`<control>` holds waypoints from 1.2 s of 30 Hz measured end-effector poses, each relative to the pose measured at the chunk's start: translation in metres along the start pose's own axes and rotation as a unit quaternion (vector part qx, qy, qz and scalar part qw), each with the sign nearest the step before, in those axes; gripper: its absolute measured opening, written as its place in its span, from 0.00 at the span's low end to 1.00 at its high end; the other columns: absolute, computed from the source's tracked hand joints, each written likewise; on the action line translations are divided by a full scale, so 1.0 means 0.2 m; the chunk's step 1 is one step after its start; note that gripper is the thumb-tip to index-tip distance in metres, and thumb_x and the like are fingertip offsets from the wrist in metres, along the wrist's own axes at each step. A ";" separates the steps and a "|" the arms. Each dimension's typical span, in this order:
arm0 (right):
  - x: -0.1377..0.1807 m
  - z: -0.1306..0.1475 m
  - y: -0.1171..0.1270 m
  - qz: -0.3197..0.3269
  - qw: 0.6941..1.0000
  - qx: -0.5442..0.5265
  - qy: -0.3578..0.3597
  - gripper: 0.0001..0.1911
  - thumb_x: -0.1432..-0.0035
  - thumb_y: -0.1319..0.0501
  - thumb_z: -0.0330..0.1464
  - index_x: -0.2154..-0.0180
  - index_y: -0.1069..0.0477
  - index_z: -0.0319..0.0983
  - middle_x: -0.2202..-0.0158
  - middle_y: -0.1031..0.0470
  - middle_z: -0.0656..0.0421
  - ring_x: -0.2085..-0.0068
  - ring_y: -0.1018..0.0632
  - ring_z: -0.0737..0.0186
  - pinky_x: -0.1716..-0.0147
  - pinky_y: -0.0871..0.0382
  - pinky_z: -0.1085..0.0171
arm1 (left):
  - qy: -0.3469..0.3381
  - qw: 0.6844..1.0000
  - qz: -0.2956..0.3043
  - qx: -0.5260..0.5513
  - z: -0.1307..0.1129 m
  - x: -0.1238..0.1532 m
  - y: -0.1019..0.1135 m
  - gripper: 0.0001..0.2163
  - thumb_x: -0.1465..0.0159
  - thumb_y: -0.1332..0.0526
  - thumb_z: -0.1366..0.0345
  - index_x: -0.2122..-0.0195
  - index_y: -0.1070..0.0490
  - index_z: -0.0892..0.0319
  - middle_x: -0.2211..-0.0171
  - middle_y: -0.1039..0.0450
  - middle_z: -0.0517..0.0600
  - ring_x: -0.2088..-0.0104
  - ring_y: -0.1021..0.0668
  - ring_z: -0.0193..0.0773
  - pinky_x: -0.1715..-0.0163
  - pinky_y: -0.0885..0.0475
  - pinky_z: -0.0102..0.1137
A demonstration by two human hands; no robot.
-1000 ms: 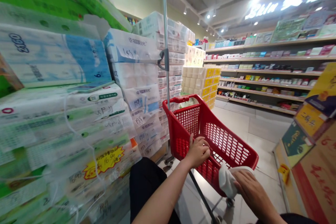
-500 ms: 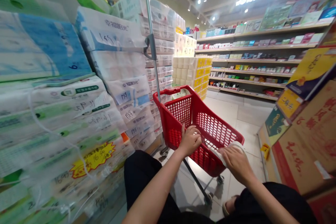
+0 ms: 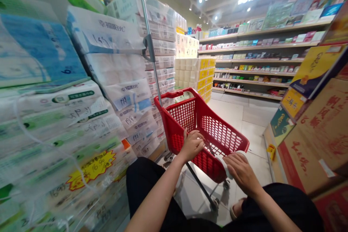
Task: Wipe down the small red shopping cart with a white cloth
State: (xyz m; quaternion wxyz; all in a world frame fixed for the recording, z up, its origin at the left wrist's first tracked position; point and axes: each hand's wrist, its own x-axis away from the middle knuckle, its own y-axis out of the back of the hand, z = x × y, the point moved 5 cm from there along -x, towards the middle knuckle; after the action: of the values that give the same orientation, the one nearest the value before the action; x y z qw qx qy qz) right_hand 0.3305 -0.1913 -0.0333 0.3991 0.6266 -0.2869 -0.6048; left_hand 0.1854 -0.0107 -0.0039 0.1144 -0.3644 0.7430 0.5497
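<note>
A small red plastic shopping cart (image 3: 176,141) with perforated walls stands in front of me. My left hand (image 3: 192,145) is curled over its near rim, fingers bent toward the inside. On the cart's right end lies my right hand (image 3: 242,171), its fingers bent over a soft-looking white piece (image 3: 227,170) against the rim. White shows on both sides of that hand; its kind cannot be made out. A thin metal pole (image 3: 146,18) with a grey clip rises from the cart's far left corner.
Stacks of wrapped tissue packs (image 3: 114,90) rise close on the left. Cardboard cartons (image 3: 312,141) stand on the right. Farther off are a yellow-and-white pack stack (image 3: 194,72) and wall shelves (image 3: 261,47) of goods. My knees flank the cart.
The view has shifted slightly, so the cart and stacks sit a little farther left. Both hands stay on the cart, the right one still over the white piece.
</note>
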 end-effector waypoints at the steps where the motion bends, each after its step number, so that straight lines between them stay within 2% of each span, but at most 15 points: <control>1: 0.03 -0.07 0.00 0.002 1.000 -0.004 -0.007 0.19 0.31 0.54 0.36 0.47 0.30 0.42 0.49 0.25 0.56 0.46 0.28 0.58 0.40 0.44 0.53 | -0.001 1.000 0.000 0.001 0.00 0.00 0.00 0.13 0.31 0.47 0.63 0.67 0.24 0.50 0.54 0.25 0.41 0.40 0.35 0.38 0.33 0.75 0.47; 3: 0.09 -0.23 0.00 -0.005 0.999 0.009 -0.037 0.20 0.31 0.54 0.37 0.44 0.32 0.45 0.44 0.29 0.58 0.40 0.33 0.58 0.36 0.51 0.51 | -0.001 1.000 0.002 -0.002 0.00 0.00 0.00 0.13 0.31 0.47 0.63 0.66 0.24 0.50 0.54 0.25 0.41 0.40 0.36 0.38 0.33 0.74 0.47; 6: 0.14 -0.45 -0.02 -0.025 0.995 0.032 -0.089 0.22 0.31 0.56 0.41 0.42 0.34 0.46 0.39 0.34 0.59 0.35 0.40 0.57 0.35 0.54 0.50 | 0.003 1.000 0.005 -0.013 -0.01 -0.02 -0.02 0.13 0.30 0.48 0.63 0.67 0.24 0.50 0.54 0.25 0.41 0.40 0.35 0.39 0.33 0.72 0.48; 8: 0.14 -0.54 -0.04 -0.028 0.992 0.036 -0.116 0.23 0.31 0.57 0.41 0.42 0.35 0.45 0.38 0.35 0.59 0.34 0.42 0.57 0.34 0.55 0.50 | 0.007 1.000 0.001 -0.022 -0.01 -0.03 -0.03 0.13 0.30 0.48 0.63 0.67 0.24 0.50 0.54 0.26 0.42 0.40 0.35 0.39 0.33 0.71 0.49; 10: 0.13 -0.56 -0.05 -0.035 0.989 0.037 -0.139 0.24 0.30 0.59 0.41 0.43 0.34 0.44 0.40 0.33 0.58 0.34 0.41 0.58 0.35 0.53 0.50 | 0.013 0.999 -0.006 -0.034 -0.02 -0.04 -0.04 0.13 0.31 0.47 0.63 0.66 0.24 0.50 0.54 0.26 0.42 0.41 0.35 0.39 0.33 0.70 0.49; 13: 0.09 -0.46 -0.06 -0.056 0.985 0.040 -0.157 0.22 0.31 0.58 0.40 0.47 0.32 0.41 0.47 0.28 0.56 0.37 0.37 0.56 0.35 0.53 0.49 | 0.020 0.998 -0.016 -0.050 -0.02 -0.05 -0.05 0.12 0.31 0.47 0.64 0.67 0.25 0.51 0.54 0.27 0.43 0.43 0.33 0.38 0.32 0.69 0.49; 16: 0.07 -0.24 -0.09 -0.089 0.984 0.028 -0.152 0.18 0.31 0.56 0.37 0.50 0.32 0.40 0.51 0.28 0.54 0.42 0.34 0.55 0.35 0.53 0.46 | 0.023 0.998 -0.025 -0.059 -0.03 -0.06 -0.06 0.12 0.31 0.47 0.64 0.68 0.25 0.52 0.54 0.27 0.43 0.45 0.32 0.38 0.32 0.69 0.49; 18: 0.07 -0.06 -0.11 -0.100 0.986 0.011 -0.133 0.17 0.32 0.55 0.36 0.48 0.35 0.40 0.51 0.29 0.54 0.44 0.33 0.55 0.36 0.52 0.45 | 0.025 0.997 -0.026 -0.062 -0.03 -0.06 -0.06 0.12 0.31 0.47 0.64 0.67 0.25 0.52 0.54 0.27 0.43 0.45 0.32 0.38 0.32 0.68 0.49; 22: 0.04 0.22 -0.12 -0.130 0.982 0.027 -0.132 0.26 0.34 0.52 0.38 0.38 0.46 0.34 0.42 0.35 0.47 0.39 0.38 0.49 0.37 0.49 0.44 | 0.026 0.997 -0.023 -0.067 -0.03 -0.06 -0.06 0.12 0.32 0.47 0.64 0.67 0.24 0.51 0.54 0.27 0.44 0.46 0.31 0.39 0.32 0.66 0.50; 25: -0.03 0.35 -0.11 -0.084 0.989 0.076 -0.096 0.31 0.34 0.49 0.38 0.34 0.50 0.35 0.34 0.44 0.46 0.34 0.45 0.46 0.37 0.50 0.45 | 0.024 0.997 -0.028 -0.068 -0.03 -0.06 -0.06 0.12 0.32 0.47 0.64 0.66 0.24 0.51 0.54 0.27 0.44 0.46 0.31 0.39 0.32 0.65 0.51; 28: -0.12 0.39 -0.09 -0.047 0.990 0.111 -0.069 0.29 0.34 0.49 0.37 0.35 0.46 0.36 0.32 0.46 0.47 0.32 0.46 0.45 0.37 0.50 0.46 | 0.022 0.997 -0.028 -0.072 -0.04 -0.06 -0.06 0.12 0.31 0.48 0.64 0.64 0.24 0.51 0.55 0.27 0.44 0.48 0.30 0.39 0.32 0.65 0.51; 30: -0.19 0.36 -0.07 -0.030 0.991 0.100 -0.082 0.25 0.32 0.51 0.35 0.37 0.43 0.36 0.35 0.40 0.47 0.35 0.40 0.49 0.40 0.44 0.51 | 0.020 0.997 -0.024 -0.073 -0.05 -0.06 -0.06 0.14 0.30 0.51 0.64 0.62 0.25 0.51 0.54 0.26 0.44 0.48 0.29 0.38 0.32 0.65 0.50; 33: -0.30 0.25 -0.08 0.040 0.985 0.079 -0.148 0.23 0.31 0.55 0.34 0.37 0.44 0.37 0.48 0.26 0.48 0.51 0.24 0.56 0.53 0.33 0.59 | 0.014 0.997 -0.014 -0.070 -0.05 -0.06 -0.06 0.15 0.28 0.54 0.64 0.54 0.27 0.49 0.51 0.27 0.44 0.46 0.30 0.38 0.31 0.65 0.49; 36: -0.39 0.16 -0.13 0.130 0.965 0.098 -0.206 0.25 0.31 0.56 0.32 0.35 0.51 0.36 0.59 0.22 0.51 0.66 0.21 0.58 0.68 0.33 0.63 | 0.009 0.998 -0.008 -0.065 -0.06 -0.06 -0.05 0.16 0.27 0.56 0.63 0.46 0.32 0.47 0.46 0.29 0.43 0.43 0.31 0.38 0.31 0.65 0.49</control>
State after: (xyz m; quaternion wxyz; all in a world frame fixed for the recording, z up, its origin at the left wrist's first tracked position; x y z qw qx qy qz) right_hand 0.2876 -0.1178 -0.0130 0.3430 0.4819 -0.4996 -0.6329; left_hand 0.2045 -0.0182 0.0004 0.0880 -0.3816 0.7039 0.5926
